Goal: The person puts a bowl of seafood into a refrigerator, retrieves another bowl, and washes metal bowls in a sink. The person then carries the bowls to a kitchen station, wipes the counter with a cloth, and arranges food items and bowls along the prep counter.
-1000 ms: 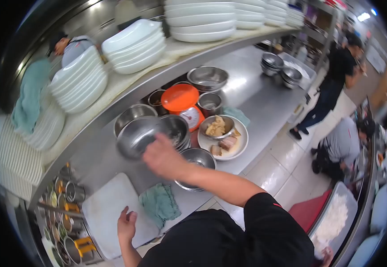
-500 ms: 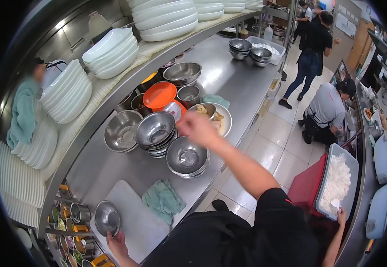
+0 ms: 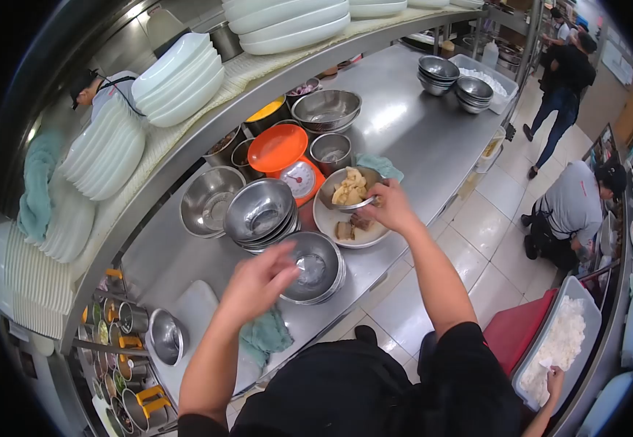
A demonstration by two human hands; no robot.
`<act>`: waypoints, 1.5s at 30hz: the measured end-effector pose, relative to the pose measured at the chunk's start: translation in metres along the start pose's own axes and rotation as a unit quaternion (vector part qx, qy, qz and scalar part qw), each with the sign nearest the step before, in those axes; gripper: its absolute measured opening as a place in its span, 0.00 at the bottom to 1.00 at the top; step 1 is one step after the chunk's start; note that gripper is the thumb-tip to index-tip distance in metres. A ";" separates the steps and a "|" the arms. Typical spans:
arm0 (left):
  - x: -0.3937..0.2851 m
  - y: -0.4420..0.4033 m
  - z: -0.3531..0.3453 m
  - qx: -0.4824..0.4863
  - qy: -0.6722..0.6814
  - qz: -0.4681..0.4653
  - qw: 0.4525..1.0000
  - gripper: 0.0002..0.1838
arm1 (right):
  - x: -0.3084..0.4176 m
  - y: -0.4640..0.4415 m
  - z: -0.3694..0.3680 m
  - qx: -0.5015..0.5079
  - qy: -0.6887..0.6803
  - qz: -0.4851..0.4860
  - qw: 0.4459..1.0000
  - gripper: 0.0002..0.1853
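Note:
My right hand (image 3: 389,206) grips the rim of a steel bowl (image 3: 327,193) holding pale yellow food (image 3: 351,188). That bowl is over a white plate (image 3: 371,237) with browned pieces of food on it. My left hand (image 3: 258,282) is in the air, empty, with its fingers apart, just left of a steel bowl (image 3: 315,269). Behind it stands a stack of steel bowls (image 3: 260,211). On the cutting board (image 3: 198,302) at the left, a single steel bowl (image 3: 167,337) stands by a green cloth (image 3: 267,336).
An orange scale (image 3: 280,148) stands among steel pots. White dishes (image 3: 178,80) line the shelf above. Steel bowls (image 3: 438,69) are stacked at the far end. Co-workers (image 3: 567,211) are at the right; another person's hand (image 3: 555,379) is at the rice tub (image 3: 549,349).
My left hand has let go of the single bowl and moved right and up, towards the stacked bowls. My right hand has taken hold of the bowl with the yellow food.

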State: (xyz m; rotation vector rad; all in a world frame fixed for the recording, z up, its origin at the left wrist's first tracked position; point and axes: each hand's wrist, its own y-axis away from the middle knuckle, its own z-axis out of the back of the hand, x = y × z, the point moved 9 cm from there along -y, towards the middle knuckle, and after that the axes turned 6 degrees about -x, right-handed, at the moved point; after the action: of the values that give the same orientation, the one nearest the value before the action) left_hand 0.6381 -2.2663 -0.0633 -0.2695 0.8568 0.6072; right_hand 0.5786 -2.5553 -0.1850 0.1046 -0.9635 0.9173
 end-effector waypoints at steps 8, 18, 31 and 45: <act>-0.048 -0.114 -0.026 -0.141 -0.073 -0.127 0.979 0.15 | 0.083 -0.009 0.091 -0.035 -0.230 0.123 0.965 0.23; -0.025 -0.120 -0.028 -0.003 -0.061 0.036 0.997 0.16 | -0.005 0.008 -0.062 0.219 0.221 0.063 0.948 0.25; 0.029 -0.172 -0.079 0.050 -0.005 0.107 0.993 0.23 | -0.018 0.014 -0.026 0.121 0.053 -0.089 0.987 0.32; 0.083 -0.073 0.110 -0.191 -0.334 0.084 0.919 0.31 | -0.011 0.069 0.149 -0.101 -0.290 -0.232 0.923 0.33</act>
State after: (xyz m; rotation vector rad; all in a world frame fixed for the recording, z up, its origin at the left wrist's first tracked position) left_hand 0.7925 -2.2423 -0.0587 -0.3152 0.0921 0.9568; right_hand 0.4281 -2.5863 -0.1258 0.4303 -1.4975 0.3369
